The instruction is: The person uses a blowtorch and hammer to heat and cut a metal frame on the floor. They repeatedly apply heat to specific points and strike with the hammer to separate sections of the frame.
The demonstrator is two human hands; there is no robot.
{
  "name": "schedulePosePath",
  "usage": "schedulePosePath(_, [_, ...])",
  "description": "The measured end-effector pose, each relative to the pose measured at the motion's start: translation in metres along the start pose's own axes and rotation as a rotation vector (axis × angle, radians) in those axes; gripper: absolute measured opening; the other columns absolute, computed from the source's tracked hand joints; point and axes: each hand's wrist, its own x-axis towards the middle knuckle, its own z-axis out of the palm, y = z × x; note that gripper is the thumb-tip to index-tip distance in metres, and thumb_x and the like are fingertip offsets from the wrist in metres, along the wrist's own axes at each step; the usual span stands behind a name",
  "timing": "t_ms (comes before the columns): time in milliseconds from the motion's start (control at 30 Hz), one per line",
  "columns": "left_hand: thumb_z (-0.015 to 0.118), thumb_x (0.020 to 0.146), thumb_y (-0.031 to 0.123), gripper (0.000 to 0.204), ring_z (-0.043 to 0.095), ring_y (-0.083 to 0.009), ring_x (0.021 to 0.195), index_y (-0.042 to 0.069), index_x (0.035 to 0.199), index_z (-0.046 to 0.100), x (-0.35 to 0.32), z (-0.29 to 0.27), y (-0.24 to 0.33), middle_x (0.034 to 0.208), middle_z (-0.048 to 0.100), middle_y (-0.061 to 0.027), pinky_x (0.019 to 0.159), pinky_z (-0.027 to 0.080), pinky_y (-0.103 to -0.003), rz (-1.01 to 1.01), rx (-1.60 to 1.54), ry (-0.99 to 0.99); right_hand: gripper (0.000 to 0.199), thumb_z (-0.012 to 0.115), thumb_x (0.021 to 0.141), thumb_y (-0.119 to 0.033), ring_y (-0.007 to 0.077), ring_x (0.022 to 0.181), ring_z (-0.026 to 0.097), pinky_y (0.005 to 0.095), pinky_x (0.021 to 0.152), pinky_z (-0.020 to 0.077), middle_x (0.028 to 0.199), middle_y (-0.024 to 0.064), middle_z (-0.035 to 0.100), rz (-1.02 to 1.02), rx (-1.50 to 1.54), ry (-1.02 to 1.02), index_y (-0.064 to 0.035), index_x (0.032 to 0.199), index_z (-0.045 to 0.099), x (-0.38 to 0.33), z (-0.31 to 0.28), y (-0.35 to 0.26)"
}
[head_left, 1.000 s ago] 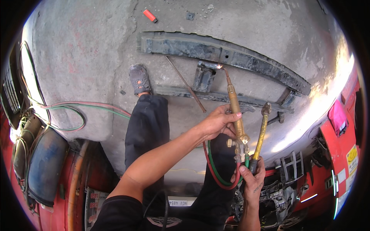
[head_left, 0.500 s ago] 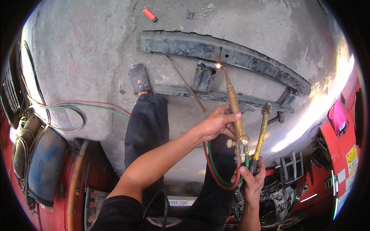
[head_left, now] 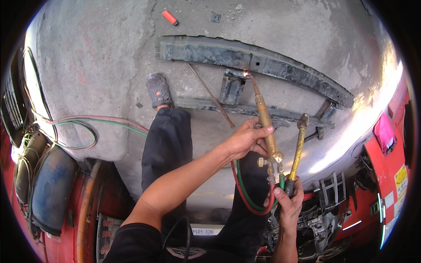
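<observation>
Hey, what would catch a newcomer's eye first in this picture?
Probably the small bright glow at the tip of the brass torch, which the left hand holds right of centre. Next might be the yellow tool in the right hand, farther right, and the long, curved dark beam on the concrete floor above the torch tip.

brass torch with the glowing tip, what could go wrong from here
Sparks from the brass torch could reach the holed shoe.
The ungloved left hand might get burned if the torch body heats up.
The yellow-handled tool in the right hand could snag the red hose beside it.
</observation>
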Motion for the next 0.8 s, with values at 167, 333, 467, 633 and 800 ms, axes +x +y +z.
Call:
schedulePosePath(167, [0.07,0.097,0.03,0.072,0.068,-0.0374,0.104,-0.008,0.143,0.03,-0.0017,-0.0001,0.0018,0.126,0.054,-0.0231,0.08,0.061,-0.055,-0.013,-0.003,0.008,0.036,0.076,0.09,-0.009,0.0197,0.059,0.066,0.0317,0.054,0.0568,0.084,0.012,0.064,-0.002,0.005,0.0,-0.0002,0.11,0.047,-0.0005,0.0017,-0.0012])
schedulePosePath(333, [0.07,0.097,0.03,0.072,0.068,-0.0383,0.104,-0.008,0.143,0.029,-0.0004,-0.0022,-0.001,0.125,0.054,-0.0228,0.08,0.061,-0.055,-0.009,-0.007,-0.001,0.037,0.076,0.09,-0.009,0.0198,0.059,0.066,0.0318,0.054,0.0569,0.083,0.0121,0.064,-0.005,0.005,-0.003,0.0,0.11,0.047,-0.0006,0.0017,-0.0007])
schedulePosePath(467, [0.069,0.097,0.029,0.072,0.068,-0.0382,0.103,-0.008,0.143,0.029,-0.0008,-0.0013,0.0007,0.123,0.056,-0.0223,0.081,0.06,-0.056,-0.007,-0.005,-0.008,0.037,0.076,0.09,-0.009,0.0198,0.059,0.066,0.0318,0.054,0.0569,0.082,0.0121,0.064,-0.002,0.005,-0.006,0.0002,0.11,0.047,-0.0006,0.0022,-0.0008])
schedulePosePath(633, [0.068,0.098,0.028,0.068,0.068,-0.0382,0.103,-0.008,0.142,0.031,-0.0004,0.0012,0.0027,0.121,0.057,-0.0229,0.081,0.06,-0.056,-0.018,-0.002,-0.011,0.036,0.074,0.091,-0.009,0.0201,0.058,0.065,0.0315,0.055,0.0565,0.081,0.0124,0.064,-0.008,0.001,-0.006,0.0005,0.111,0.046,-0.002,0.0022,0.0001])
schedulePosePath(800, [0.068,0.099,0.029,0.065,0.07,-0.0362,0.1,-0.008,0.14,0.033,0.0022,0.0007,0.0017,0.12,0.057,-0.0226,0.08,0.061,-0.055,-0.028,0.009,-0.027,0.036,0.074,0.091,-0.01,0.0205,0.058,0.065,0.0316,0.054,0.0562,0.081,0.0132,0.064,-0.007,0.0,-0.002,0.0012,0.111,0.046,-0.0028,0.0025,-0.001])
